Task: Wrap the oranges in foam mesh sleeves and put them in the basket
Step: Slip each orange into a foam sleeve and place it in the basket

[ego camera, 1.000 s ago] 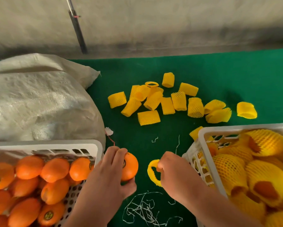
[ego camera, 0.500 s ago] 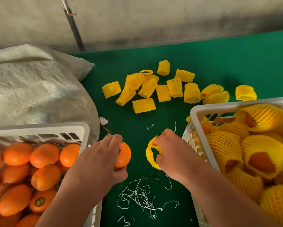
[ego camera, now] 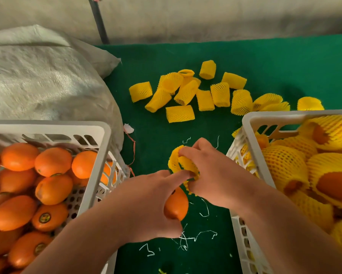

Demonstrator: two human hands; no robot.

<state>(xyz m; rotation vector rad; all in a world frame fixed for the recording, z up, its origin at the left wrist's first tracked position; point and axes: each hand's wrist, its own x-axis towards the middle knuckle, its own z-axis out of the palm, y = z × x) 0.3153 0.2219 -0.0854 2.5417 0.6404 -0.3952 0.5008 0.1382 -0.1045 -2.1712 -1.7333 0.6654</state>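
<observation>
Orange (ego camera: 177, 204) gripped in left hand (ego camera: 152, 204), low over green mat (ego camera: 265, 62), between two crates. Right hand (ego camera: 211, 175) pinches foam mesh sleeve (ego camera: 183, 165), holding mouth open just above fruit; left forefinger touches sleeve edge. Step in hand: sleeving, orange not yet inside. Next move likely calls for stretching mouth wider, pushing fruit through, then dropping it into right basket (ego camera: 247, 123) among wrapped ones. Unwrapped oranges wait in left basket (ego camera: 105, 147); spare sleeves (ego camera: 186, 93) lie beyond.
</observation>
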